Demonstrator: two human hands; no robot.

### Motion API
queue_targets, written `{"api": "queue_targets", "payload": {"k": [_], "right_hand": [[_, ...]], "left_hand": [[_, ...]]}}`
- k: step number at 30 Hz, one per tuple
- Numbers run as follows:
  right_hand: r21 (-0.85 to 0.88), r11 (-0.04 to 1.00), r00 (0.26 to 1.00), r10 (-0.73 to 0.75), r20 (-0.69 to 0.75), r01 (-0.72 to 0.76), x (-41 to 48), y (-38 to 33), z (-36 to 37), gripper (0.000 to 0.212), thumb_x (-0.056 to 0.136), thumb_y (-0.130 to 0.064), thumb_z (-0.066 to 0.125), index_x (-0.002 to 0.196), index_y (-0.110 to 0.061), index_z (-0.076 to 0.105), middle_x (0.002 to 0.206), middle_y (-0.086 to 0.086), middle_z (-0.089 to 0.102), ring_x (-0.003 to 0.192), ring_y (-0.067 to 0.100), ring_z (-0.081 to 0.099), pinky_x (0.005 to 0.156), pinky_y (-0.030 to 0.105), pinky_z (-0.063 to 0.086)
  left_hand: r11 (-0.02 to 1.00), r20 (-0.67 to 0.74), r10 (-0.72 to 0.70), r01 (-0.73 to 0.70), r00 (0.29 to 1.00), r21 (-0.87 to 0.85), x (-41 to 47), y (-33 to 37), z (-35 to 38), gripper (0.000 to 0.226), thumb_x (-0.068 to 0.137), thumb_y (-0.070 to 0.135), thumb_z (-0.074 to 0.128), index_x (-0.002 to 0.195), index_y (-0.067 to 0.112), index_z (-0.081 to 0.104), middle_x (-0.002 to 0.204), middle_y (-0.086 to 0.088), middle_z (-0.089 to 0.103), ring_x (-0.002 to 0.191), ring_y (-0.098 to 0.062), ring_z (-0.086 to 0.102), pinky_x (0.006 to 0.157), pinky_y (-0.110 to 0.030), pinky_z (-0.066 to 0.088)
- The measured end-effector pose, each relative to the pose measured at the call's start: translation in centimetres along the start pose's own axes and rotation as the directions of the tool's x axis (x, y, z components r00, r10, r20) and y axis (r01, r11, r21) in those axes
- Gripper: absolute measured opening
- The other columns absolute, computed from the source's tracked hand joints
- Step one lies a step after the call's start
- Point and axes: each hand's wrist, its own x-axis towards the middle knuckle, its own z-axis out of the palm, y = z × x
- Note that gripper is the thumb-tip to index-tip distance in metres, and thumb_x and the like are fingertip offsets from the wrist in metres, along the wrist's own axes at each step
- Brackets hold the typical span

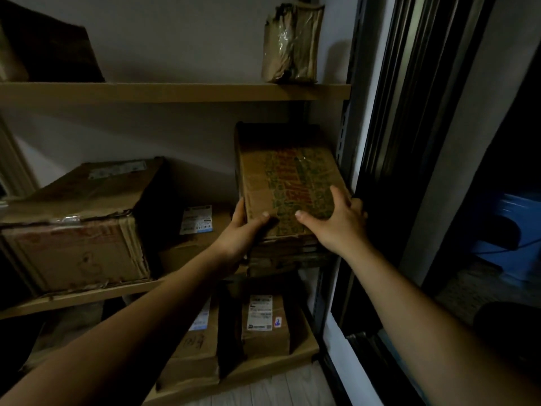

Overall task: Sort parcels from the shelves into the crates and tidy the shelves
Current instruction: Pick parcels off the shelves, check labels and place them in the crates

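A flat brown cardboard parcel with green and red printed tape [288, 186] is held at the right end of the middle wooden shelf [87, 297], upon a stack. Its near left corner is gripped by the left hand [238, 234] and its near right corner is grasped by the right hand [339, 221], with both thumbs laid on top.

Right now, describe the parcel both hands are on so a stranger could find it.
On the middle shelf, at its right end, a flat cardboard box tops a stack. Only it carries green-and-red printed tape across its top.
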Motion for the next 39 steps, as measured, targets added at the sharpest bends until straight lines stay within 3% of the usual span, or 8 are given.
{"api": "queue_targets", "payload": {"k": [8,13,20,24,27,34,37,39], "right_hand": [[-0.074,0.995,0.991,0.070,0.111,-0.062,-1.6,-3.2,-3.7,0.099,0.073,-0.067,0.063,0.149,-0.027,0.016,0.147,0.012,0.017,0.136,0.034,0.015,0.106,0.044,0.031],[-0.113,0.990,0.987,0.102,0.123,-0.088,-4.2,-4.8,-6.9,0.098,0.072,-0.067,0.063,0.149,-0.025,0.018,0.144,0.013,0.020,0.132,0.033,0.020,0.101,0.042,0.034],[-0.173,0.970,0.956,0.208,0.206,-0.173,-8.4,-8.6,-11.5,0.098,0.073,-0.069,0.061,0.149,-0.027,0.016,0.147,0.014,0.019,0.135,0.036,0.019,0.107,0.049,0.033],[-0.187,0.960,0.931,0.252,0.262,-0.208,-10.8,-11.7,-14.4,0.098,0.074,-0.069,0.060,0.150,-0.027,0.013,0.148,0.011,0.017,0.136,0.035,0.016,0.106,0.051,0.033],[-0.194,0.953,0.918,0.281,0.279,-0.233,-12.4,-13.6,-16.4,0.097,0.075,-0.069,0.058,0.151,-0.028,0.013,0.149,0.010,0.017,0.137,0.035,0.016,0.106,0.051,0.033],[-0.103,0.969,0.887,0.245,0.391,-0.223,-15.0,-15.7,-20.9,0.093,0.077,-0.065,0.060,0.151,-0.029,0.016,0.149,0.010,0.017,0.137,0.036,0.022,0.105,0.052,0.036],[0.042,0.961,0.866,0.227,0.445,-0.273,-16.3,-16.1,-23.0,0.090,0.080,-0.056,0.064,0.152,-0.027,0.018,0.153,0.011,0.015,0.139,0.035,0.026,0.106,0.049,0.038],[0.122,0.950,0.854,0.196,0.482,-0.287,-17.3,-16.4,-24.1,0.085,0.084,-0.049,0.063,0.152,-0.023,0.018,0.154,0.011,0.017,0.139,0.032,0.027,0.105,0.043,0.036]], "left_hand": [[0.972,-0.023,-0.220,0.218,0.975,-0.084,-2.4,4.1,0.8,0.048,0.093,0.011,0.052,0.128,0.039,0.037,0.125,-0.001,0.057,0.109,-0.015,0.059,0.095,-0.037,0.047],[0.959,0.012,-0.277,0.277,0.961,-0.062,-4.4,6.3,0.8,0.061,0.086,0.018,0.061,0.139,0.035,0.034,0.129,0.002,0.058,0.115,-0.011,0.057,0.103,-0.034,0.042],[0.908,0.032,-0.408,0.409,0.912,-0.093,-8.9,11.0,0.6,0.072,0.083,0.020,0.063,0.143,0.040,0.028,0.130,0.002,0.057,0.119,-0.018,0.056,0.087,-0.031,0.048],[0.841,0.006,-0.538,0.538,0.843,-0.056,-12.5,16.7,1.3,0.024,0.099,0.040,0.035,0.120,0.045,0.045,0.107,0.009,0.063,0.088,-0.009,0.063,0.060,-0.029,0.053],[0.804,-0.061,-0.592,0.585,0.803,-0.106,-14.5,19.1,0.9,0.040,0.098,0.054,0.013,0.112,0.045,0.050,0.108,0.008,0.055,0.096,-0.020,0.052,0.081,-0.039,0.042],[0.878,-0.182,-0.478,0.470,0.859,-0.086,-19.1,20.6,1.1,0.051,0.092,0.049,0.048,0.141,0.045,0.034,0.127,0.014,0.059,0.116,-0.013,0.057,0.093,-0.045,0.048],[0.805,-0.250,-0.593,0.572,0.765,-0.156,-21.3,21.5,1.9,0.086,0.077,0.072,0.052,0.149,0.038,0.018,0.153,0.009,0.027,0.135,-0.018,0.037,0.109,-0.046,0.030],[0.744,-0.195,-0.666,0.622,0.720,-0.243,-22.6,22.3,2.4,0.095,0.064,0.086,0.046,0.144,0.036,0.034,0.147,0.000,0.042,0.128,-0.024,0.047,0.102,-0.044,0.038]]}}
